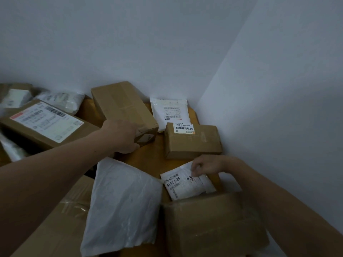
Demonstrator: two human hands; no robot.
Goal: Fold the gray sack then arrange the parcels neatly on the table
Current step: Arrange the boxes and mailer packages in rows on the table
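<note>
Parcels cover a wooden table [148,156] in a room corner. My left hand [123,136] grips the near end of a long brown box [122,108] that lies at an angle. My right hand [206,166] pinches the top edge of a white labelled mailer [185,182], which lies between a small brown box [193,141] and a larger brown box [213,225] at the front. A plain white poly bag [122,204] lies at front centre. Another white mailer [169,112] sits at the back near the wall. No gray sack is in view.
A flat brown box with a large label [46,125] lies at the left, with more white bags [63,99] behind it. Another cardboard box [61,219] sits at the front left. White walls [259,89] close in the table at the back and right.
</note>
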